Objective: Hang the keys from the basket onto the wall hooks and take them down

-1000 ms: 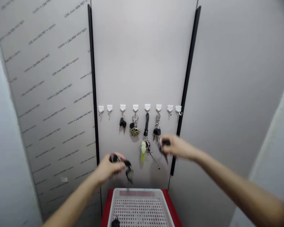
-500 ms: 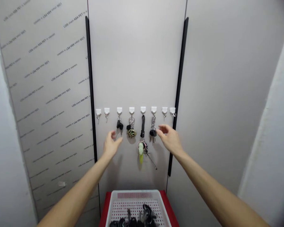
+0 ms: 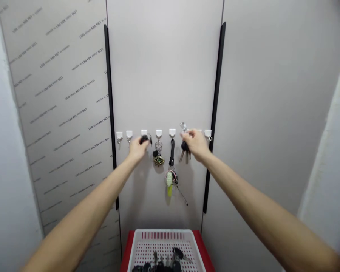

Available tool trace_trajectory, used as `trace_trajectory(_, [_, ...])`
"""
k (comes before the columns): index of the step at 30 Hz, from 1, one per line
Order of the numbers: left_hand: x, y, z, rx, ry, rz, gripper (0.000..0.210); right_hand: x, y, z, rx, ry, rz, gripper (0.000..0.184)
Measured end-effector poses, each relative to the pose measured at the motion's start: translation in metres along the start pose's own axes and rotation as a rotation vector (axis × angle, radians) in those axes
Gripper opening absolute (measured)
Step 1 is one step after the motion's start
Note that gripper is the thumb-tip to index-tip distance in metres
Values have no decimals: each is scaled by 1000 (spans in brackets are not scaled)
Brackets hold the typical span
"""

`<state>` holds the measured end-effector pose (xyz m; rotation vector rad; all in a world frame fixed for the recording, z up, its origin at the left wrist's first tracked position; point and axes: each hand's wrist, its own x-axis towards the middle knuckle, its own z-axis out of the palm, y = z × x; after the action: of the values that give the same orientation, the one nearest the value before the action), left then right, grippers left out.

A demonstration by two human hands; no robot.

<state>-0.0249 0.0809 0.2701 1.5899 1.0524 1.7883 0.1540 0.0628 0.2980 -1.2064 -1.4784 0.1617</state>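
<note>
My left hand [image 3: 138,147] is closed on a small bunch of black-headed keys [image 3: 144,139], just below the third white hook [image 3: 144,133] from the left. Between the finger and thumb of my right hand [image 3: 196,142] is a key ring with a silver clasp; its black-headed keys [image 3: 185,146] dangle below. Two sets hang between my hands: one with a round brass-coloured charm [image 3: 158,160], the other on a black strap [image 3: 172,153] with a pale green and yellow tag [image 3: 169,183]. My right hand covers part of the hooks behind it.
Below the hooks, a white perforated basket [image 3: 136,245] holds several black-headed keys [image 3: 178,253] and rests on a red surface [image 3: 203,251]. Black vertical strips [image 3: 218,81] flank the panel. White walls stand close on both sides.
Both hands have closed on the key bunches beside them and moved up. The right bunch's clasp has risen over its hook, and the left keys are lifted and tilted.
</note>
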Motion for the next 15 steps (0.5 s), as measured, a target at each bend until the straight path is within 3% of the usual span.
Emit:
trace_trajectory(3, [-25, -26, 21, -9, -108, -109, 9, -24, 8, 37, -27, -40, 23, 15])
trace_trajectory(6, [-32, -39, 37, -196, -149, -186, 12, -33, 10, 65, -169, -52, -16, 15])
trace_trajectory(8, [-23, -31, 39, -289, -138, -144, 14, -28, 1, 70, -213, -52, -58, 18])
trace_trajectory(12, [1, 7, 27, -305, -101, -1, 17, -7, -29, 60, -178, 7, -125, 22])
trace_trajectory(15, [6, 16, 19, -297, -112, -15, 16, 1, -35, 57, -134, -42, -140, 22])
